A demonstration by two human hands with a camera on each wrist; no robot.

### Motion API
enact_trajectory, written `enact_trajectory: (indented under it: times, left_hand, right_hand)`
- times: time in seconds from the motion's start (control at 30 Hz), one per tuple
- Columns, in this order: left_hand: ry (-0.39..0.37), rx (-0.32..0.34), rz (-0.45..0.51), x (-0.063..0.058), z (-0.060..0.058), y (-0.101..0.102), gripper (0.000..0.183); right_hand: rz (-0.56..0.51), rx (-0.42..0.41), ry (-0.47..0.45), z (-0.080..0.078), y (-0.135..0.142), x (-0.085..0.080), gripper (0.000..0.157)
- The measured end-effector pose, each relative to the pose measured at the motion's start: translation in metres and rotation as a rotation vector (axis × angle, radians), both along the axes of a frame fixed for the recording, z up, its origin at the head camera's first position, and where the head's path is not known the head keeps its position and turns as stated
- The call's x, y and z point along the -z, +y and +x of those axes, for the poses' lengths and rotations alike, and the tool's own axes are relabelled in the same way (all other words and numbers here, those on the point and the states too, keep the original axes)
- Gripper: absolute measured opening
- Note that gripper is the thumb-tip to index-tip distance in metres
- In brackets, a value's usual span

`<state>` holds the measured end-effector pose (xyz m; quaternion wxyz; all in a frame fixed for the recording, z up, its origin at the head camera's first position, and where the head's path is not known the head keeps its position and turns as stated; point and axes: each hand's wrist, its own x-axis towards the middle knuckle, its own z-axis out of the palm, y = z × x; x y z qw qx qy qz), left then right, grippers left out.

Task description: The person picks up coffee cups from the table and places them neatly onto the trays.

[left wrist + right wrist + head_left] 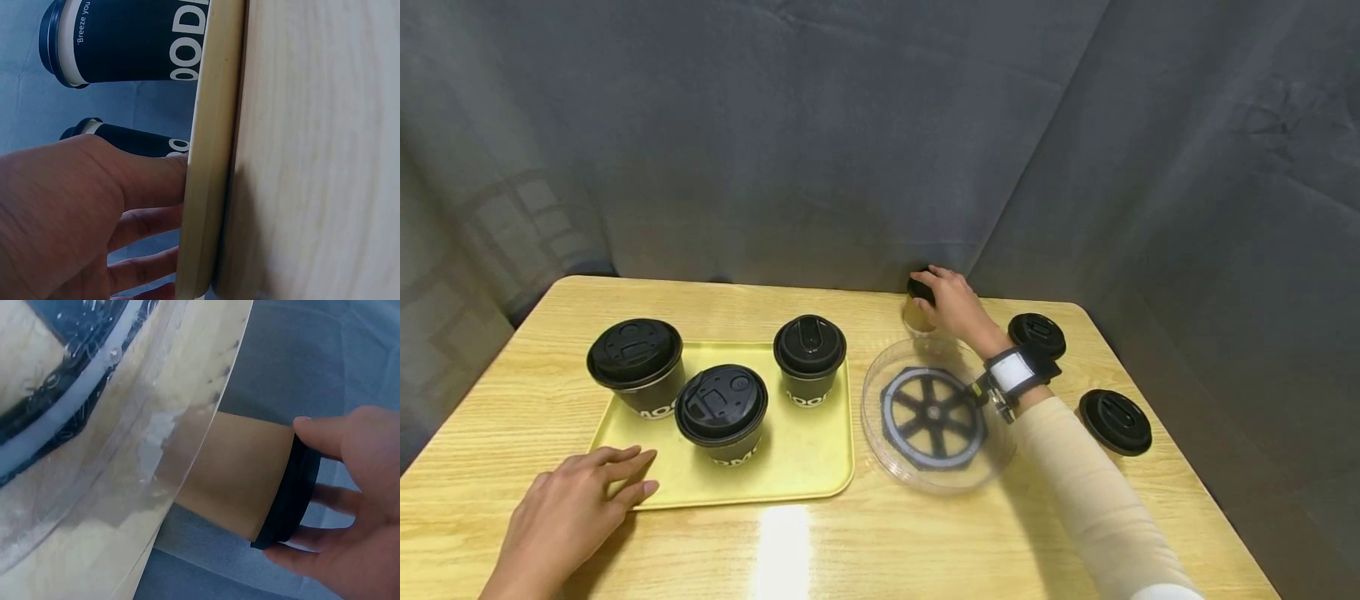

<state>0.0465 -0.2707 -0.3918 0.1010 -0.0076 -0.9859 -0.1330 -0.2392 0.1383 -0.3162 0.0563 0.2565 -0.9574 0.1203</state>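
My right hand (958,308) is at the back of the table. Its thumb and fingers grip the black lid (290,490) on a tan paper cup (240,472). The cup stands upright, partly hidden by the hand in the head view. At the front left corner of a yellow tray (805,479), my left hand (568,508) has its fingers loosely extended; thumb and fingertips touch the rim in the left wrist view. On the tray are three dark paper cups with black lids: a large left cup (658,396), a front cup (733,450) and a back right cup (808,387).
A clear round plastic dish (880,450) with a dark spoked wheel pattern sits right of the tray, below my right forearm. Two loose black lids, a back lid (1037,333) and a front lid (1116,421), lie at the right. A grey curtain (820,150) hangs behind the table.
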Motion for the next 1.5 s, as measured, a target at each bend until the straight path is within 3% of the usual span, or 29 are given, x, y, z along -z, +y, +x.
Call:
enact_trajectory:
  times: [0.27,0.5,0.93,1.17,1.5]
  left_hand:
    - [-0.017,-0.008,0.004,-0.002,0.0,-0.003,0.035]
    - [-0.015,-0.008,0.004,0.0,0.001,-0.002,0.035]
    - [-0.022,-0.019,0.016,-0.002,0.002,-0.001,0.035]
    - [0.004,-0.021,0.013,-0.003,0.003,-0.001,0.034]
    - [0.004,-0.016,0.012,-0.002,0.003,0.003,0.034]
  right_hand:
    - [0.041,-0.051,0.054,-0.007,-0.004,-0.001,0.046]
    - [0.061,-0.026,0.011,-0.011,-0.001,-0.005,0.063]
    - [0.034,-0.052,-0.037,-0.014,0.0,-0.009,0.062]
    - [-0.003,0.006,-0.11,-0.013,0.003,-0.006,0.062]
    - [-0.003,0.088,-0.124,-0.012,0.007,-0.003,0.062]
